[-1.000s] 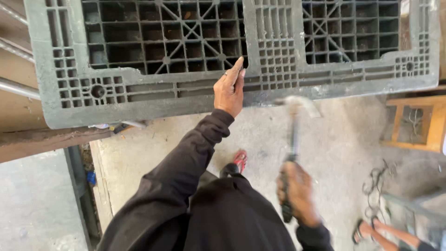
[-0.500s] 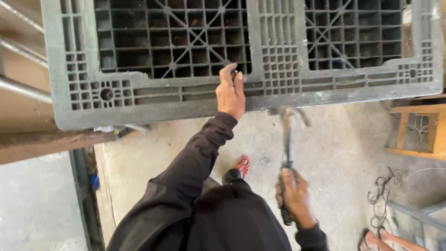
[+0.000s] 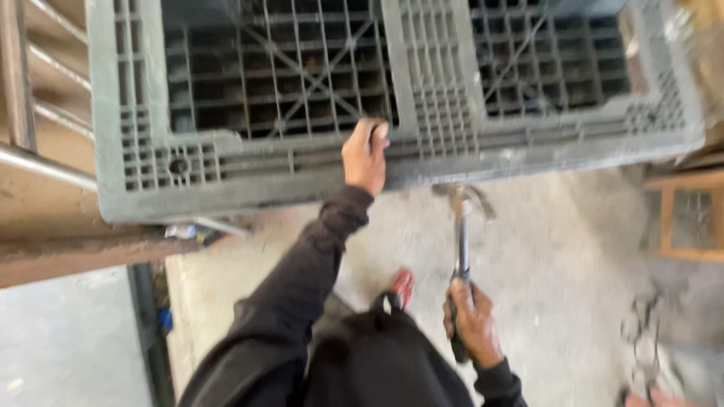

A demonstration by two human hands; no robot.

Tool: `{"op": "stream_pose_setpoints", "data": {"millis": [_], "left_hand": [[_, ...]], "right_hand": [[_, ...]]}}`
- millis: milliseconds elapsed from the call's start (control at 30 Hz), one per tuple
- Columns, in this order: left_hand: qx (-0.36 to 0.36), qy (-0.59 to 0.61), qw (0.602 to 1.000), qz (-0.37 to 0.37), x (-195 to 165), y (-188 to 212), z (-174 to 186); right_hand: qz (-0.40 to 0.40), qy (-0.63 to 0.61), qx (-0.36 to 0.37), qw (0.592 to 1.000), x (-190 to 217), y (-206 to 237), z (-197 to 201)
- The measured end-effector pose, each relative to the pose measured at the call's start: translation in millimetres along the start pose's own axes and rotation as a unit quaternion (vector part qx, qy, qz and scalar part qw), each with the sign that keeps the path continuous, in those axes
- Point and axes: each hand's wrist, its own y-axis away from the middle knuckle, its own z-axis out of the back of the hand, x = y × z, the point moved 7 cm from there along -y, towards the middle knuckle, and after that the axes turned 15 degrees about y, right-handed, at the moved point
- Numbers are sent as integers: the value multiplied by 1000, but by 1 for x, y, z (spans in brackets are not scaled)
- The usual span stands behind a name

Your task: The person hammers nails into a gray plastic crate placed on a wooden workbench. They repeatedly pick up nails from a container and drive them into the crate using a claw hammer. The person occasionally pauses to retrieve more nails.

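Note:
A large grey plastic pallet (image 3: 226,181) with an open grid fills the top of the head view. My left hand (image 3: 365,154) reaches up in a black sleeve and grips the pallet's near edge, fingers curled over the rim. My right hand (image 3: 471,320) is lower right, closed around the dark handle of a claw hammer (image 3: 461,226). The hammer stands upright, its metal head just under the pallet's edge, right of my left hand. The picture is blurred.
The concrete floor (image 3: 558,256) lies below, with my red shoe (image 3: 402,286) on it. A brown metal frame with rails (image 3: 45,181) runs along the left. A wooden frame (image 3: 682,218) stands at the right edge, and tangled wire (image 3: 641,339) lies lower right.
My left hand has moved from flat against the pallet's edge to gripping its rim. The hammer stays upright and has shifted slightly toward the pallet.

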Motion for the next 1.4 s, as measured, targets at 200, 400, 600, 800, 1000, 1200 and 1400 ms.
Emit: {"op": "stream_pose_setpoints", "data": {"millis": [200, 400, 600, 800, 1000, 1200, 1400], "left_hand": [[425, -430, 795, -49, 12, 43, -25], [556, -528, 634, -101, 38, 51, -38], [518, -511, 685, -37, 33, 47, -27], [246, -201, 931, 180, -7, 65, -4], [-93, 403, 734, 538, 23, 192, -40], [-80, 564, 674, 470, 32, 234, -91], [-64, 548, 685, 476, 38, 243, -119]], "right_hand": [[-24, -124, -22, 992, -67, 33, -8], [-73, -116, 43, 990, -98, 32, -26], [-39, -38, 22, 998, -102, 37, -9], [131, -71, -58, 987, -49, 25, 58], [153, -21, -26, 988, -16, -54, 91], [63, -10, 80, 995, -19, -84, 98], [117, -105, 58, 986, -21, -56, 107]]}}
